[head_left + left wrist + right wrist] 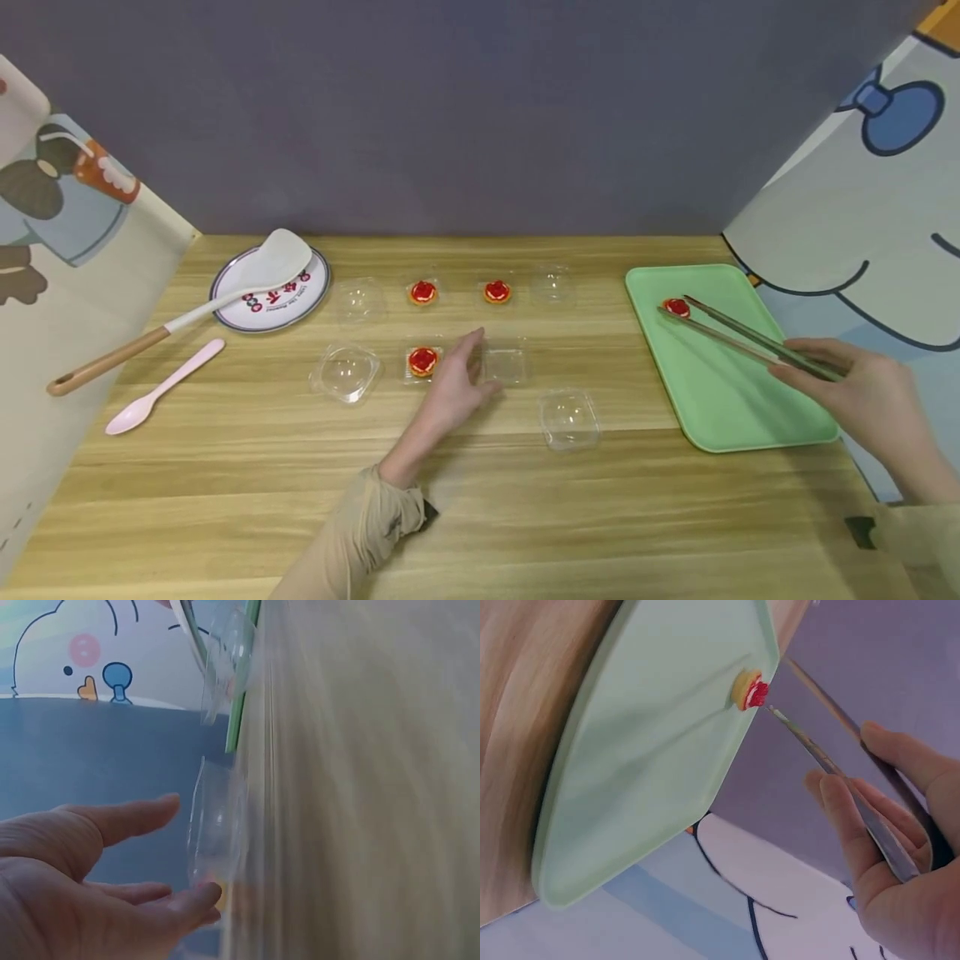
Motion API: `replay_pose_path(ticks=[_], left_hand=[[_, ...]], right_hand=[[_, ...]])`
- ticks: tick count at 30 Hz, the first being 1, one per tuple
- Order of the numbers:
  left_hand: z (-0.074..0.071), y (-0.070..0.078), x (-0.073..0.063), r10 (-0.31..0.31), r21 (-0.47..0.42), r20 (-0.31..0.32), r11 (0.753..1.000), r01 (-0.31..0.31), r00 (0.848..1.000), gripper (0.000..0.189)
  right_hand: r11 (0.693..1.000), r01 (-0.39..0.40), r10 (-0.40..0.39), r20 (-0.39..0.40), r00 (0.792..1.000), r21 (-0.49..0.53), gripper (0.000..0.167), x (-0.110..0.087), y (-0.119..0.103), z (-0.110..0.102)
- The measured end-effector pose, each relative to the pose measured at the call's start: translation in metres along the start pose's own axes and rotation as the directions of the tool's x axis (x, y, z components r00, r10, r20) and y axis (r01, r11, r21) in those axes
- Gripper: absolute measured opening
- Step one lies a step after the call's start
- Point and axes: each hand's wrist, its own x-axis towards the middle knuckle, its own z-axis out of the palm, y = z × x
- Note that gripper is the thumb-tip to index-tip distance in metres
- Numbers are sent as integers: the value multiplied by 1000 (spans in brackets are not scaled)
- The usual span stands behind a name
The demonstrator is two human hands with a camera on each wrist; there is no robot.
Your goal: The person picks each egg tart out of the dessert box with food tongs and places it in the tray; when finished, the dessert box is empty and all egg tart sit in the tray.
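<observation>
My right hand [862, 392] holds metal tongs [757, 337] over the green tray [735, 408]. The tongs' tips stand spread at a small red-topped tart [677, 307] near the tray's far left corner; the right wrist view has them just off its topping. My left hand [455, 387] reaches over the table, thumb and fingers apart with nothing between them. Right beside it is a clear plastic box [505, 365] with no tart in it. On its other side, another clear box holds a tart [423, 362]. Farther back sit two more tarts [422, 292] in clear boxes.
Clear domed lids [346, 372] lie left of the boxes, and another lid [569, 419] is nearer the tray. At the back left, a white ladle with a wooden handle [120, 358] rests across a patterned plate [270, 312]. A pink spoon [165, 387] lies in front. Walls border the table.
</observation>
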Motion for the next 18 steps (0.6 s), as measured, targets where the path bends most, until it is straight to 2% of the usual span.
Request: replay_pose_path(ticks=[3,11,18], left_hand=[[-3,3,-1,19,7,-29,1000,-19,999,87],[-21,8,-5,11,-140,-53,990,-18,999,81],[-42,8,-10,-18,-209,-95,978,-2,995,77]], right_hand=[[1000,-20,20,3,1000,9,58,-1,-7,-1],[999,-22,19,48,999,46,57,1,-35,2],[993,38,-48,81,996,114,52,3,-62,8]])
